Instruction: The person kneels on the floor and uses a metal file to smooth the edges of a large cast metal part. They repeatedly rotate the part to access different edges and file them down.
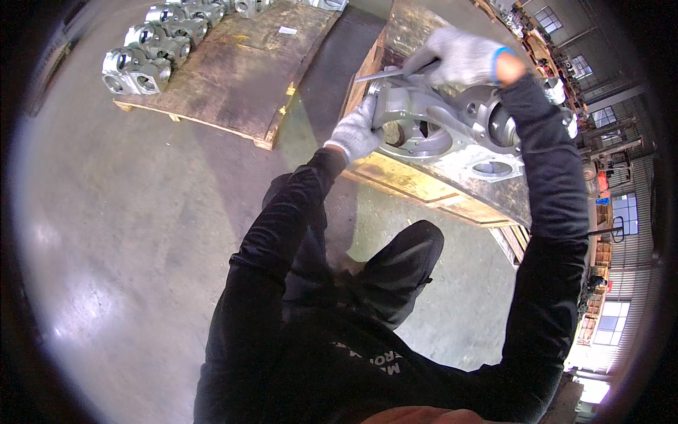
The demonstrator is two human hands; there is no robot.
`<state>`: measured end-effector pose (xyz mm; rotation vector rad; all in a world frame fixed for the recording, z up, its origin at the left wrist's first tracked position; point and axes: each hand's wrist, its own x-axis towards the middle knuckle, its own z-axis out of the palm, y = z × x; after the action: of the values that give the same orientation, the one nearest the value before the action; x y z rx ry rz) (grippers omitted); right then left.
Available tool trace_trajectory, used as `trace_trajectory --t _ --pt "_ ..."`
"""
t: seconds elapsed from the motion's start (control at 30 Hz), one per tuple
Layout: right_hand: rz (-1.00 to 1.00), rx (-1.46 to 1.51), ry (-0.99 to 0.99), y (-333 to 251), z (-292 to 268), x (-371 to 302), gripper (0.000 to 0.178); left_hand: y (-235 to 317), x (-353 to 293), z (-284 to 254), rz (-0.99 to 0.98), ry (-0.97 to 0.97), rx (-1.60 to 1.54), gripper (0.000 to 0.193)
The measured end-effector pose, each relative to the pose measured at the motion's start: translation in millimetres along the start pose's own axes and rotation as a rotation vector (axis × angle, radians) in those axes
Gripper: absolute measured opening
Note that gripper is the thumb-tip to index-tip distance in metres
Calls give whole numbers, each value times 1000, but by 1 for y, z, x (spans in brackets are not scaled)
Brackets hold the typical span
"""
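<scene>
A silver-grey metal casting [441,113] with large round openings rests on a wooden pallet in front of me. My left hand [359,133], in a pale knit glove, is closed around the casting's left edge. Above the casting's upper left corner is my right hand [455,58], in a matching glove with a blue cuff. Its fingers are closed on a thin grey file-like tool [379,75], which points left across that corner. The tool's exact kind cannot be made out. Another casting [492,121] with round bores sits just right of the first, partly behind my right forearm.
The wooden pallet [424,189] under the work stands at about knee height. To the left, a second wooden pallet [233,78] carries several similar castings [138,71] along its far left edge. Grey concrete floor [141,233] lies between and around them. Racks and windows line the right.
</scene>
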<state>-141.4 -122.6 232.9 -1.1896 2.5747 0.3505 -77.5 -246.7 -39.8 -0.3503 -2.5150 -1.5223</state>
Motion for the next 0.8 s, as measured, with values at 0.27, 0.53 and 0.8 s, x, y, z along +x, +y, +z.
trace_trajectory --t 0.27,0.53,0.8 --pt "-10 145 19 3 -1 -15 46 -4 2 3 -7 -4 -25 73" --pt "6 251 14 -6 -4 -22 39 0 3 2 -71 -36 -35 77" --pt "-15 136 148 -48 -33 -51 36 -5 -36 10 52 230 -94 83"
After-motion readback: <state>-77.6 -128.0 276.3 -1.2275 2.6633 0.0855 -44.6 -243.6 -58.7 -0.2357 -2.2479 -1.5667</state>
